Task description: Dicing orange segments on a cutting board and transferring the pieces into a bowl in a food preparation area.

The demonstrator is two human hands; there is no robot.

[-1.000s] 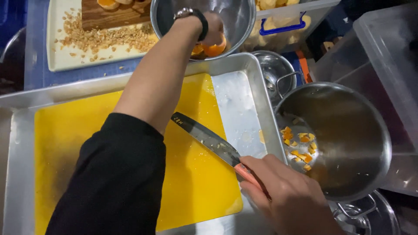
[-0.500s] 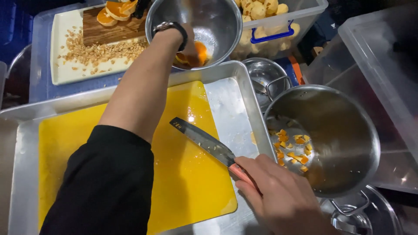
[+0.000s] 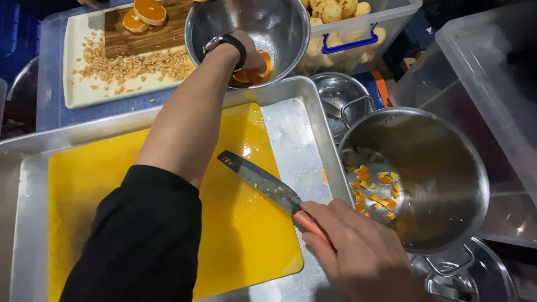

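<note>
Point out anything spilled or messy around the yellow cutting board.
The yellow cutting board is wet with orange juice, which has also run onto the metal tray. Pale seeds lie scattered over the white tray and beyond its edge. Nothing looks broken.

At the top of the frame the left hand (image 3: pixel 250 56) reaches into a steel bowl (image 3: pixel 279 25) of orange pieces (image 3: pixel 258 71). Lower right, the right hand (image 3: pixel 358 254) holds a pink-handled knife (image 3: pixel 263 184) over the yellow cutting board (image 3: pixel 246 235).

Blue work surface (image 3: pixel 47 67) with metal tray (image 3: pixel 291 92), white tray (image 3: pixel 75 98), steel bowl (image 3: pixel 279 22), big pot (image 3: pixel 447 168)
</note>
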